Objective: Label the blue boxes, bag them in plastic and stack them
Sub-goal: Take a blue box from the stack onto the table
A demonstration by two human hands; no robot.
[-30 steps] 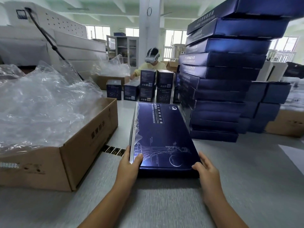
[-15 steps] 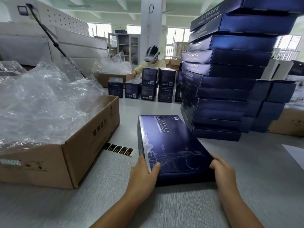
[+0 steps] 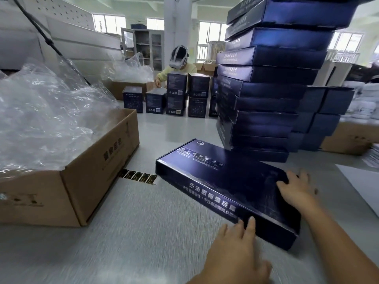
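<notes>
The blue box (image 3: 221, 181) is lying skewed at lower centre, left hand (image 3: 235, 253) pressing straight fingers to its near side, right hand (image 3: 295, 189) lying flat on top, likely positioning it for labelling from the nearby label strip (image 3: 139, 176).

Packing workshop: stacked blue boxes (image 3: 272, 83), cardboard carton (image 3: 86, 181) holding plastic bags (image 3: 41, 115).

stack (image 3: 272, 83) behind, carton (image 3: 98, 167) left, perhaps passable between
</notes>
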